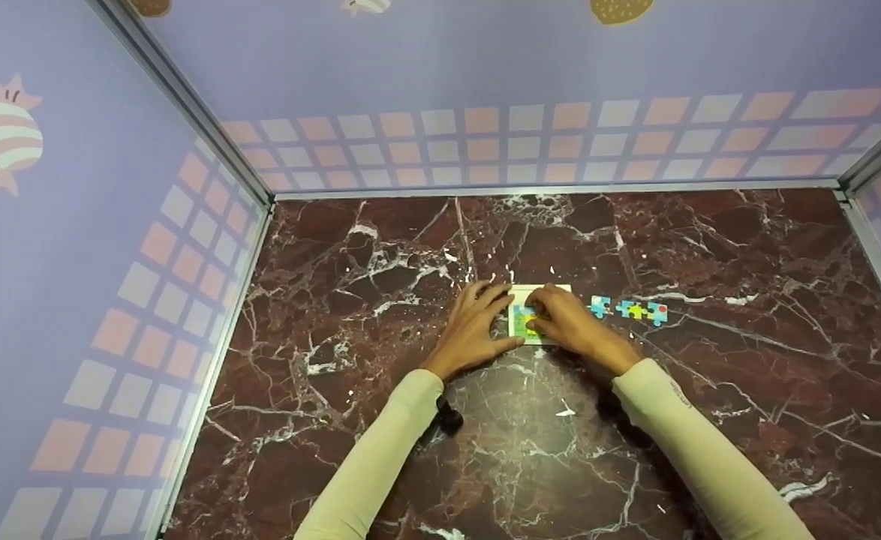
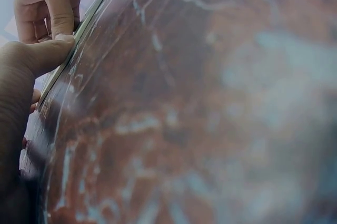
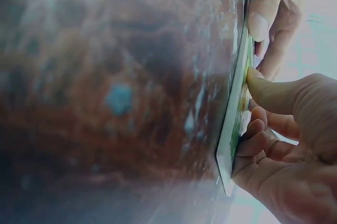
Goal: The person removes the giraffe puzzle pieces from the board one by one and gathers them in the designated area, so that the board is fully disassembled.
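Note:
A small jigsaw board (image 1: pixel 516 289) with a pale frame lies flat on the marble-patterned table, its left part showing blue, green and yellow pieces. My left hand (image 1: pixel 474 324) holds it along the left side, thumb at the near corner and fingers at the far left edge. Over the board's right half, my right hand (image 1: pixel 569 321) reaches down with bent fingers, thumb and fingertips at the puzzle surface. I cannot tell whether a piece is between them. In the right wrist view, the right thumb (image 3: pixel 279 95) touches the board's face. The right hand hides much of the puzzle.
Just right of the right hand lies a loose blue jigsaw piece (image 1: pixel 599 306). Beyond it are more pieces (image 1: pixel 643 311) in blue, yellow and red. Patterned panels (image 1: pixel 530 142) rise along the table's back and sides.

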Tool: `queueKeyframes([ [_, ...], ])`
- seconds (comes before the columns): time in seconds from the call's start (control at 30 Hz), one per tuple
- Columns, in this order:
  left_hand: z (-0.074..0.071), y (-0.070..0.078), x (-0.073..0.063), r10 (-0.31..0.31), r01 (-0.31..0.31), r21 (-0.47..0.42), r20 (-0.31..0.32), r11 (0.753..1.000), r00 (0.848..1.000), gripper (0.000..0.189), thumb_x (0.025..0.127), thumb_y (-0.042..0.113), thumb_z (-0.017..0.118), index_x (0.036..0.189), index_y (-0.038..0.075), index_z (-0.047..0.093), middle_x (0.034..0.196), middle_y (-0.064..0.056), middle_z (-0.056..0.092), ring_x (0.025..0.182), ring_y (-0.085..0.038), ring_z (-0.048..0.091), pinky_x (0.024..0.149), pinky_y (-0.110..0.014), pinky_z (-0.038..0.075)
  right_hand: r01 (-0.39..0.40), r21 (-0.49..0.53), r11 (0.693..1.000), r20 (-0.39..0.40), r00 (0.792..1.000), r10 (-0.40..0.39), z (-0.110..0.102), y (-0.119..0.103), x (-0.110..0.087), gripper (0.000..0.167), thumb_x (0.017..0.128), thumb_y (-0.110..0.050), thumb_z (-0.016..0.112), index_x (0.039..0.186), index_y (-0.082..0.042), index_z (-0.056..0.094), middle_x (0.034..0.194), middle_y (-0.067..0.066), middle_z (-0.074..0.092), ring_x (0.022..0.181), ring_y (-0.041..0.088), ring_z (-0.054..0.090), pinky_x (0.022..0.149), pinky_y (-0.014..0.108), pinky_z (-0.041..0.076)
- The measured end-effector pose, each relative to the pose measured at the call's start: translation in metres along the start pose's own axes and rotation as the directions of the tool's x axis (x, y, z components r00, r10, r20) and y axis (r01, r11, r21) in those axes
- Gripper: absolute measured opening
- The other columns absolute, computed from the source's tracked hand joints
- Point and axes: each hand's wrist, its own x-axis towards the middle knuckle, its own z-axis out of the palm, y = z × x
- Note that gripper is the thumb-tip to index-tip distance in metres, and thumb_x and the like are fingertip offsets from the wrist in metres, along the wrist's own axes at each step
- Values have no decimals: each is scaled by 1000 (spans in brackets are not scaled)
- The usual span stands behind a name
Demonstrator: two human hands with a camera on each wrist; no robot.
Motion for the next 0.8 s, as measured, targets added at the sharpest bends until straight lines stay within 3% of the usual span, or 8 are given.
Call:
queueKeyframes([
  [0.53, 2, -1, 1, -6, 6, -5, 5, 1000, 1000, 82, 95, 62, 79, 159, 15, 60, 172, 0, 46, 162, -35, 30, 135, -60, 20, 3, 23, 1000, -56, 998, -1, 2, 0, 0, 28, 88, 4, 86, 112, 7, 71, 98, 19, 67, 86, 35, 68, 77, 53, 59],
  [0.8, 1, 0, -1, 3, -3, -3, 1, 1000, 1000, 82, 95, 61, 79, 159, 13, 61, 171, -1, 47, 161, -35, 31, 135, -60, 20, -13, -7, 1000, -18, 1000, 12, -1, -5, 1, 26, 89, 5, 85, 110, 9, 72, 97, 21, 67, 86, 38, 69, 78, 55, 60],
])
